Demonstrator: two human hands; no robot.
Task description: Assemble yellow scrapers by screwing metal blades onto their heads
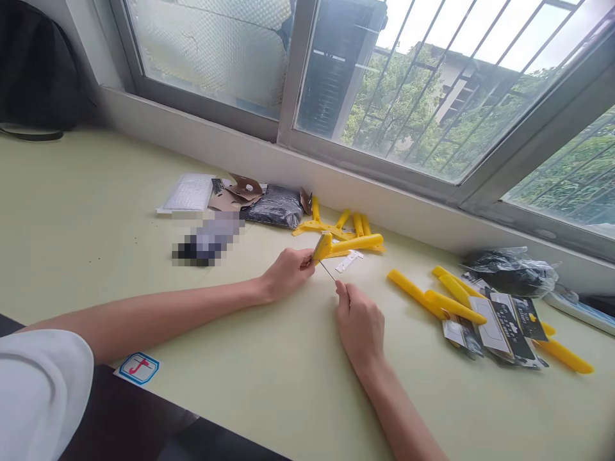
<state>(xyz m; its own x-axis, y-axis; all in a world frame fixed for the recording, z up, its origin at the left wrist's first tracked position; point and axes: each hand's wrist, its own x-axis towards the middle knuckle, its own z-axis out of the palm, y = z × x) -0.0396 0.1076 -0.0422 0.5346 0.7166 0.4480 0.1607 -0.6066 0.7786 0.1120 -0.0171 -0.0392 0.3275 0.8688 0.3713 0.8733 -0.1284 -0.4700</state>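
Near the middle of the table, my left hand [291, 274] is closed around the head of a yellow scraper [358, 243], whose handle points right. My right hand [360, 323] grips a screwdriver [327, 270]; only its thin metal shaft shows, slanting up to the scraper's head, and its handle is hidden in my fist. Just behind, several more yellow scrapers [342, 221] lie in a row towards the window. A small white strip [349, 261] rests on the table below the held scraper's handle.
To the right lie several yellow-handled scrapers [456, 306] with black-and-white cards [512, 326]. A plastic-wrapped black bundle [512, 272] is behind them. At back left are a bubble-wrap packet [189, 192], brown cardboard [237, 192], a dark wrapped package [275, 206] and a blurred-out item [209, 238].
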